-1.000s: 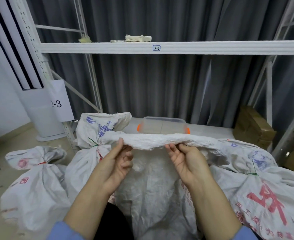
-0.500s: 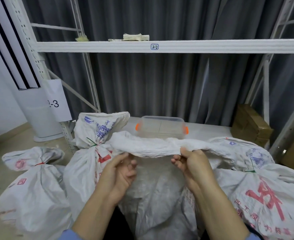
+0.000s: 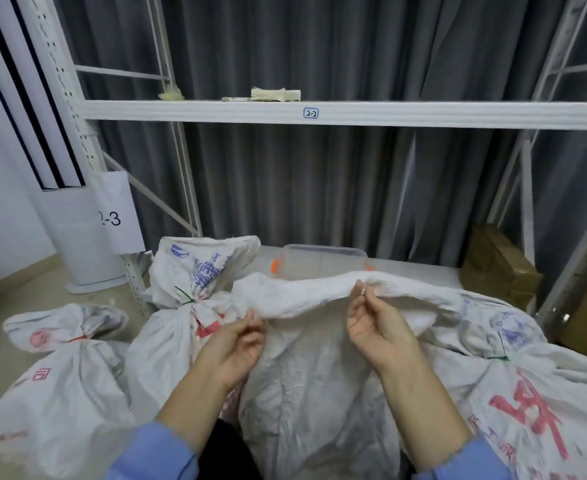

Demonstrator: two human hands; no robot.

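The right hand (image 3: pixel 377 329) pinches the rolled rim (image 3: pixel 306 294) of the white sack (image 3: pixel 319 393) between thumb and curled fingertips. The left hand (image 3: pixel 236 344) pinches its lower left end. The roll runs left to right across both hands (right side higher), directly ahead.

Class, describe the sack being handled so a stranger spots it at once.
Below the shelf beam labelled 2-2 lies a heap of white sacks. The open sack sits in the middle, its rolled rim held by the left hand and right hand. Its neighbours are tied shut.
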